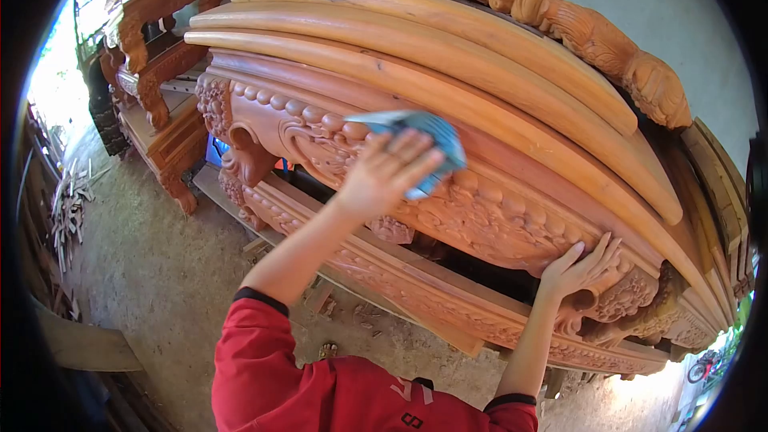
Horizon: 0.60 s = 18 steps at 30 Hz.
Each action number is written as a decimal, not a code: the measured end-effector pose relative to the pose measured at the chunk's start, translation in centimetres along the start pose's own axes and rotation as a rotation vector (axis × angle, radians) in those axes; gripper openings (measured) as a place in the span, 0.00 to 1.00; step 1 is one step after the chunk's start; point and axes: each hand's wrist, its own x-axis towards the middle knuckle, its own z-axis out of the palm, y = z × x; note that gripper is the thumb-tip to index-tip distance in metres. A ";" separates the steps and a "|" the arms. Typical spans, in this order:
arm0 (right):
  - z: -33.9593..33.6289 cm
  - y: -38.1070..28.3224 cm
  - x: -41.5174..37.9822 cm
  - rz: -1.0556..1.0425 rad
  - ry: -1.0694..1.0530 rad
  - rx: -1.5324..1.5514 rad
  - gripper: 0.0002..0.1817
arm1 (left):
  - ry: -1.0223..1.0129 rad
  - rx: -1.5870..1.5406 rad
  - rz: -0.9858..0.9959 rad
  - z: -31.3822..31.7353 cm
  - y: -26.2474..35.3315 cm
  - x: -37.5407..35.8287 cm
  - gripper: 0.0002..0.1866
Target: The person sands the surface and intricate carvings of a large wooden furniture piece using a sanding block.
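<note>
The left hand (pixel 384 172) presses a blue sandpaper sheet (pixel 424 140) flat against the carved frieze (pixel 480 216), fingers closed over the sheet's lower edge. The right hand (pixel 580 268) lies open, fingers spread, on the same carving well off to the right, holding nothing. The sheet is folded and crumpled, pale blue, its upper part sticking out above the fingers. The frieze is reddish wood cut with scrolls and beads. Above both hands run smooth curved mouldings (pixel 480 64) and a carved crest (pixel 576 28). Below them sits a carved rail (pixel 416 288). Far beyond the left hand stands a carved chair (pixel 160 56); wood scraps (pixel 68 212) litter the ground.
</note>
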 end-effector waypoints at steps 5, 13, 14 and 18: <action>0.0 0.0 0.2 -0.059 0.029 0.001 0.28 | 0.028 0.155 -0.168 -1.8 -6.9 -1.2 0.25; 0.3 0.2 0.1 -0.073 0.043 -0.018 0.31 | -0.044 -0.183 0.085 -1.2 2.7 -1.1 0.24; 0.4 0.3 0.1 -0.090 0.043 -0.012 0.30 | -0.054 -0.199 0.093 -1.6 2.6 -1.2 0.23; 0.3 -0.2 0.3 -0.118 0.075 0.003 0.27 | 0.023 0.022 -0.166 -2.0 -3.5 -4.6 0.25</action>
